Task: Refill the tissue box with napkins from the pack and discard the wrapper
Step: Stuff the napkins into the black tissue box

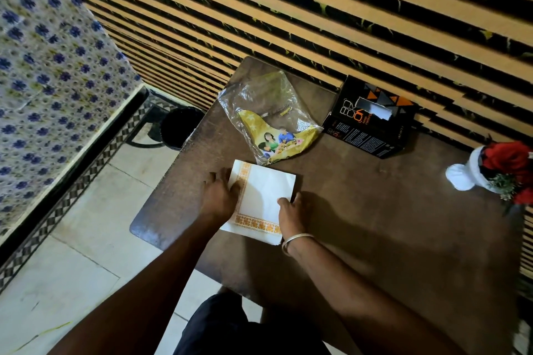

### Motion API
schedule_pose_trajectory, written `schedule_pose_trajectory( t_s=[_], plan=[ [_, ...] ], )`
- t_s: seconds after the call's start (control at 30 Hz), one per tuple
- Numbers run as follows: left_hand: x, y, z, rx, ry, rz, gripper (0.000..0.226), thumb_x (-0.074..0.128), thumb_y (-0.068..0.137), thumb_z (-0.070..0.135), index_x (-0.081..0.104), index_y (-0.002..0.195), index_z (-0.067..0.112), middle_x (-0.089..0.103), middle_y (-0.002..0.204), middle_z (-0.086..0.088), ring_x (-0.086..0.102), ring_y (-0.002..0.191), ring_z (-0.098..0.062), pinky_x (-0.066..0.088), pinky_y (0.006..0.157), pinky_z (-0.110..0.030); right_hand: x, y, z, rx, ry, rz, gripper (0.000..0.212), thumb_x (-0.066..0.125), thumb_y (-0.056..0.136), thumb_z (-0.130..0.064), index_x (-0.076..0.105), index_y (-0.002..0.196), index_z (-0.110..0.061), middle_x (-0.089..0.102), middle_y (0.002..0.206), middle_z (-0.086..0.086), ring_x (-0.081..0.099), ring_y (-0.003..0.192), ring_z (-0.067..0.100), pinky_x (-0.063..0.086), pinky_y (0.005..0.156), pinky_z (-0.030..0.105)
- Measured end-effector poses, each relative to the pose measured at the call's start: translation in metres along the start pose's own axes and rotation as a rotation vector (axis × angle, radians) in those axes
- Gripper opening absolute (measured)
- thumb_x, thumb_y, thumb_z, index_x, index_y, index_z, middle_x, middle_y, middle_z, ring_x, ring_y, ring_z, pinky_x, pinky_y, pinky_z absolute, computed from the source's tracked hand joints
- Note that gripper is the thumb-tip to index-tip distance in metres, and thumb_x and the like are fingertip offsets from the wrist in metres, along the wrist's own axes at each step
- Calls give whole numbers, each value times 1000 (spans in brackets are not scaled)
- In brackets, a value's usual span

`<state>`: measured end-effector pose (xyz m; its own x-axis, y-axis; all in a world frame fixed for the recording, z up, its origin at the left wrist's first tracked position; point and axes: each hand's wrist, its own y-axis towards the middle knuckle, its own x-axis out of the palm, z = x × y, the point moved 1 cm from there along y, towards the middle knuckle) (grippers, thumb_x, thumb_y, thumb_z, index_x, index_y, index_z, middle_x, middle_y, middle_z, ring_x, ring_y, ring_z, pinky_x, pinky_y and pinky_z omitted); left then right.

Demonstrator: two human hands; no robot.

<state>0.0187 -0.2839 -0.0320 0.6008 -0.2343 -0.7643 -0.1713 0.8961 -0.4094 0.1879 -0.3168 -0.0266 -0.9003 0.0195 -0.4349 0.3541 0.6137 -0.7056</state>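
A stack of white napkins (265,196) with an orange patterned border lies flat on the brown table (389,225). My left hand (220,196) grips the stack's left edge and my right hand (291,212) grips its right edge, thumb on top. Just behind the stack lies the crumpled clear and yellow wrapper (268,121) with a printed picture. The black tissue box (370,118) stands at the back against the wall, its top slot showing a bit of white tissue.
A white vase with red flowers (496,173) stands at the table's right edge. A black bin (180,127) sits on the tiled floor left of the table. A striped wall runs behind, and a patterned cloth hangs at the left.
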Motion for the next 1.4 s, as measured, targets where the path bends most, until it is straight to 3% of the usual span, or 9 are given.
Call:
schedule_pose_trajectory(
  t_s=[0.17, 0.3, 0.37, 0.5, 0.6, 0.8, 1.03, 1.17, 1.4],
  plan=[
    [-15, 28, 26, 286, 116, 54, 61, 47, 100, 30, 26, 155, 16, 25, 161, -15, 29, 144, -37, 31, 116, -52, -16, 15, -24, -21, 13, 31, 77, 50, 81, -41, 26, 151, -19, 22, 156, 18, 28, 142, 36, 31, 113, 54],
    [-14, 69, 60, 475, 382, -90, 61, 41, 101, 34, 17, 157, 26, 5, 168, -8, 4, 154, -31, 12, 123, -52, -28, 10, -41, -97, -94, 16, 69, 59, 90, -27, 27, 150, -16, 22, 154, 16, 26, 141, 34, 33, 113, 44],
    [-12, 88, 70, 494, 500, -163, 65, 43, 100, 44, 18, 157, 28, 3, 168, -7, 3, 155, -30, 13, 122, -50, -30, 7, -38, -97, -112, 18, 73, 62, 87, -27, 27, 149, -16, 24, 152, 18, 27, 139, 34, 33, 112, 45],
    [-6, 106, 78, 397, 560, -216, 64, 46, 96, 51, 26, 154, 30, 9, 166, -7, 15, 151, -31, 26, 113, -54, -17, 16, -4, 17, 14, -42, 91, 64, 68, -46, 26, 148, -25, 29, 152, 13, 34, 138, 32, 35, 112, 49],
    [-3, 110, 78, 214, 489, -149, 61, 34, 99, 55, 25, 154, 31, 13, 166, -6, 16, 149, -35, 20, 114, -59, -4, 41, 36, 104, 115, -77, 98, 63, 56, -56, 25, 144, -33, 36, 151, 12, 43, 133, 32, 40, 109, 51],
    [-4, 114, 82, 24, 409, -45, 66, 27, 98, 59, 22, 156, 26, 13, 165, -12, 15, 149, -40, 14, 116, -60, -16, 8, 0, 61, 171, -109, 104, 64, 54, -52, 30, 146, -18, 52, 137, 13, 54, 120, 31, 45, 104, 51],
    [-11, 96, 77, 104, 264, 65, 69, 35, 98, 58, 18, 156, 26, 9, 166, -13, 15, 149, -44, 18, 115, -62, -17, -10, -5, 84, 125, -162, 60, 65, 75, -28, 43, 130, -17, 64, 118, 7, 63, 102, 25, 52, 93, 45],
    [-7, 54, 56, 113, 177, 99, 71, 42, 96, 55, 19, 155, 23, 15, 163, -17, 19, 146, -44, 24, 113, -62, -3, -11, 13, 144, -20, -155, 90, 56, 52, -58, 32, 134, -28, 46, 134, 9, 50, 123, 32, 45, 102, 52],
    [19, -23, 16, -108, 194, 80, 77, 49, 92, 56, 29, 149, 9, 38, 145, -23, 38, 130, -43, 34, 105, -55, 6, -22, -5, 110, -78, -62, 89, 51, 58, -42, 36, 140, -14, 35, 147, 15, 30, 137, 38, 29, 113, 50]
  ],
)
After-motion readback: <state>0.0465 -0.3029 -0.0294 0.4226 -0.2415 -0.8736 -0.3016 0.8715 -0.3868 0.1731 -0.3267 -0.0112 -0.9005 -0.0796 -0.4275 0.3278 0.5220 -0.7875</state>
